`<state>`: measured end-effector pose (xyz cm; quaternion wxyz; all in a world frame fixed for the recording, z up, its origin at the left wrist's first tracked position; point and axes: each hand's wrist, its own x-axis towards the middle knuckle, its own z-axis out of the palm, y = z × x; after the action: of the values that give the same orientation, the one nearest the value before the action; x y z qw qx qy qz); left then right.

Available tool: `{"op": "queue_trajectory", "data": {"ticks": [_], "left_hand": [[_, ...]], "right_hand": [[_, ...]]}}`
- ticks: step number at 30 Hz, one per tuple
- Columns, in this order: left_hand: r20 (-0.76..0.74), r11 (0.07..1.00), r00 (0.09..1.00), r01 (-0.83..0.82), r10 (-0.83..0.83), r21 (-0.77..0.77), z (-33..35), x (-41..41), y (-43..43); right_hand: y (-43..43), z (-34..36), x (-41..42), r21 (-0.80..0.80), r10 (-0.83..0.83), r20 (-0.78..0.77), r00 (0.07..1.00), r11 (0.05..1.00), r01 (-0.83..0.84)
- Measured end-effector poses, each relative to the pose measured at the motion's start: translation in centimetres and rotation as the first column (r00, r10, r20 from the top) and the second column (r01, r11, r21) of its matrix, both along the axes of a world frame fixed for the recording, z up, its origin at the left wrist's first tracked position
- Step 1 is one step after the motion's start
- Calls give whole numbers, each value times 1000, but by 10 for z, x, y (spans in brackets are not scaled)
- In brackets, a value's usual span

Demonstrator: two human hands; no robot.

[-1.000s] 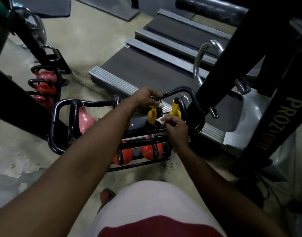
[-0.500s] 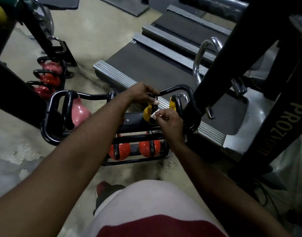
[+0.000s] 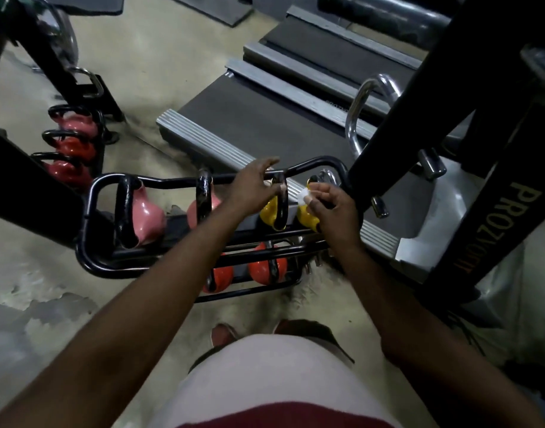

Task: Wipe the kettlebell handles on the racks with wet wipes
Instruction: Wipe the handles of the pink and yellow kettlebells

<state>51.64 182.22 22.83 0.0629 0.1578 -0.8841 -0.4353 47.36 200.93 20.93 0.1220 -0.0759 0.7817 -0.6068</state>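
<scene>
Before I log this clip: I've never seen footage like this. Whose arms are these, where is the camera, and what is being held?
There is no machine here. A person wears one wide-angle camera on the head, so the single view looks down along their own two arms.

The left hand has its fingers spread above the black handle of a yellow kettlebell, with the thumb at the handle; no firm grip shows. The right hand pinches a small white wet wipe beside a second yellow kettlebell.

Both kettlebells stand on the top shelf of a black tube rack on the floor, along with two pink kettlebells. Two orange kettlebells sit on the shelf below. Beyond the rack lies a treadmill.
</scene>
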Motion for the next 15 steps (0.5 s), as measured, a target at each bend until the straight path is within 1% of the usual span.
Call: {"op": "queue_trajectory", "data": {"ticks": [2, 3, 6, 8, 9, 12, 15], "left_hand": [[-117, 993, 987, -111, 107, -26, -12, 32, 14], [-163, 989, 980, -129, 115, -75, -21, 49, 23], [-205, 942, 978, -94, 28, -324, -56, 88, 44], [-211, 899, 977, -68, -27, -432, -75, 96, 55], [-208, 882, 977, -56, -48, -467, -81, 97, 61], [-219, 846, 974, -65, -62, -530, -88, 91, 72], [-234, 842, 972, -101, -31, -529, -90, 82, 78]], "right_hand": [[-2, 6, -11, 31, 25, -24, 999, 999, -24], [-4, 8, -16, 46, 52, -23, 998, 998, -51], [-14, 7, -25, 158, 236, -4, 972, 960, -232], [-20, 2, -24, 228, 348, 15, 937, 912, -342], [-21, 0, -22, 233, 370, 25, 929, 901, -365], [-16, -5, -23, 224, 383, 40, 923, 897, -382], [-16, -3, -32, 272, 454, 24, 891, 854, -443]]}}
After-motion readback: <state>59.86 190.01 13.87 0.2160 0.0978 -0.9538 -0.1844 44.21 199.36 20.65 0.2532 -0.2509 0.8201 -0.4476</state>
